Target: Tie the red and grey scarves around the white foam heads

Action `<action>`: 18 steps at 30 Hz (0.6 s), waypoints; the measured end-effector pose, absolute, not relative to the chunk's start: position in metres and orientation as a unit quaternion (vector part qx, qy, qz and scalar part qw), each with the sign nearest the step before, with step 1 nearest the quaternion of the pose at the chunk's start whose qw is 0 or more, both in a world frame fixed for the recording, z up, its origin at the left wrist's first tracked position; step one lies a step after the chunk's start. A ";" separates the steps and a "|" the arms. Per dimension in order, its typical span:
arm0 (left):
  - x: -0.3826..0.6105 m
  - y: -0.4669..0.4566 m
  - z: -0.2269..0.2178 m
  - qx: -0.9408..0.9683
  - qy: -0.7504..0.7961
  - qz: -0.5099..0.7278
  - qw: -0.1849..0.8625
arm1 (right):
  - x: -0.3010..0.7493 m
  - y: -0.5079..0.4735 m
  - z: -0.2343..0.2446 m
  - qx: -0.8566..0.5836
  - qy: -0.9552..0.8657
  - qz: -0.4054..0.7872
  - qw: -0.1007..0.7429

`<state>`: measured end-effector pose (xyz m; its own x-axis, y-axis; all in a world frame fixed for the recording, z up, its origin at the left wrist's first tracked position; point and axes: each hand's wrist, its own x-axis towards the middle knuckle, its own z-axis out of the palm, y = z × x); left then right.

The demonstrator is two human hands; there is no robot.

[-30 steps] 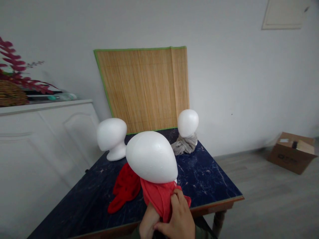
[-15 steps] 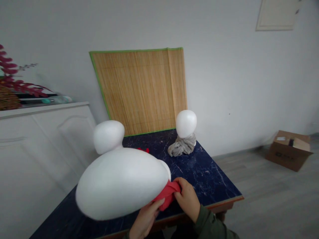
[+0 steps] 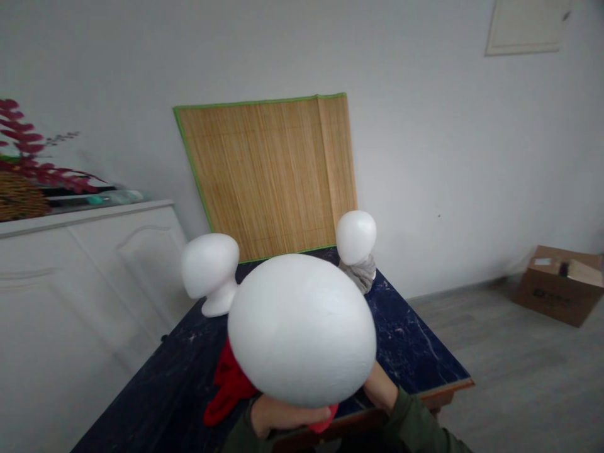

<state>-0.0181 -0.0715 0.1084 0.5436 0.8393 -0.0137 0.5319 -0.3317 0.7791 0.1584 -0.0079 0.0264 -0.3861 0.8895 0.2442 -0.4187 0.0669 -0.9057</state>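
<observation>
A large white foam mannequin head [image 3: 302, 327] fills the middle, held up close to the camera over the near edge of the dark marbled table [image 3: 415, 352]. My left hand [image 3: 283, 416] curls under its base, closed on the red cloth [image 3: 231, 384] wrapped round the neck. My right hand [image 3: 380, 387] is behind the head at its lower right; its fingers are hidden. More red cloth trails onto the table to the left.
Two more foam heads stand at the back, a bare foam head [image 3: 210, 270] on the left and a foam head with grey cloth [image 3: 356, 242] round its neck on the right. A bamboo mat [image 3: 268, 170] leans on the wall. White cabinet [image 3: 70, 296] left, cardboard box [image 3: 559, 283] on the floor right.
The foam head, lying tilted to the left half a second ago, has swung upright and toward the camera. My hands have moved beneath and behind it.
</observation>
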 end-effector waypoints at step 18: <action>-0.132 0.007 0.057 0.585 0.780 0.213 -0.067 | 0.239 0.061 0.010 -0.424 -0.266 0.571 0.651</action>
<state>-0.1322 0.0065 0.0571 -0.3070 0.8832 0.3545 0.9407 0.2249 0.2541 0.2395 0.0610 0.0103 0.2067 0.9686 -0.1381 -0.5165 -0.0118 -0.8562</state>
